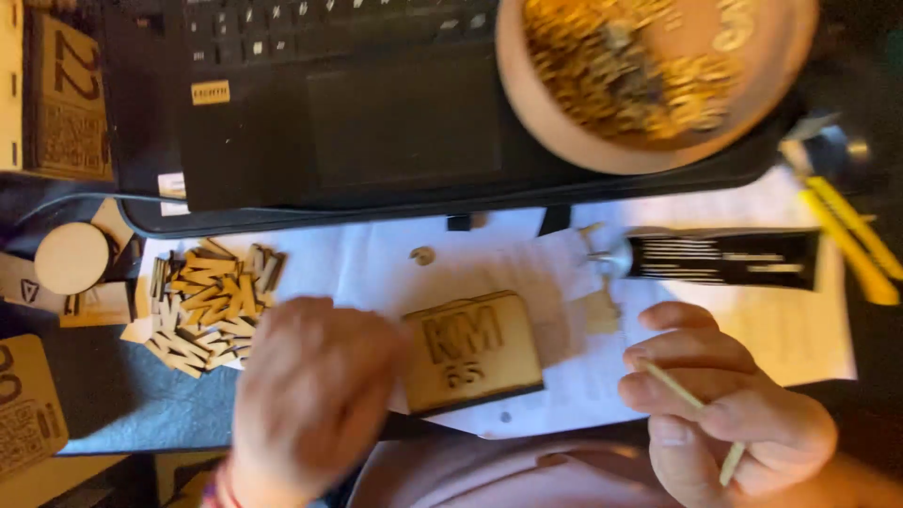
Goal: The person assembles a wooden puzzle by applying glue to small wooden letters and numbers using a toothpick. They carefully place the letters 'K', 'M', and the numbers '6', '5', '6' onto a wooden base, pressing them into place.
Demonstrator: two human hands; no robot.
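Observation:
My left hand (306, 395) is blurred and lies at the left edge of a small engraved wooden plaque (473, 353) on white paper (376, 268). Whether its fingers grip the plaque is hidden. My right hand (724, 414) is curled around a thin wooden stick (691, 403), to the right of the plaque. A heap of small cut wooden letter pieces (212, 306) lies to the left of my left hand.
A black laptop (376, 103) fills the top. A round wooden dish of small golden pieces (649, 75) rests on its right side. A black tube (715, 257), yellow-handled tool (851, 240), wooden disc (71, 257) and engraved wooden panels (66, 103) lie around.

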